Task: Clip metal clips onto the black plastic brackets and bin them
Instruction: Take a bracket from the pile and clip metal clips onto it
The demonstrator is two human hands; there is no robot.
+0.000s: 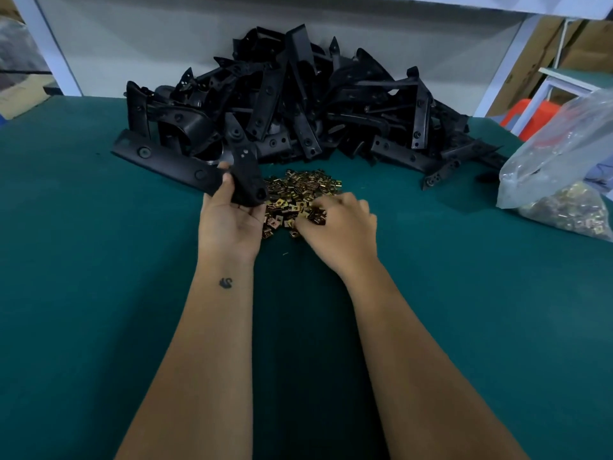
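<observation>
Now one black plastic bracket (247, 180) is held up while the other hand digs in the small gold metal clips (298, 197).

Left hand (229, 220) grips the bracket by its lower end, just over the green worktop (99, 260); its long side points up and away, toward the big pile of black brackets (298, 104). It looks stiff, hard and light, so holding one end seems fine. Right hand (338, 220) has curled fingers on the clip heap; I cannot tell if it has one. Clips look tiny, thin and slippery, best pinched by their flat sides.
</observation>
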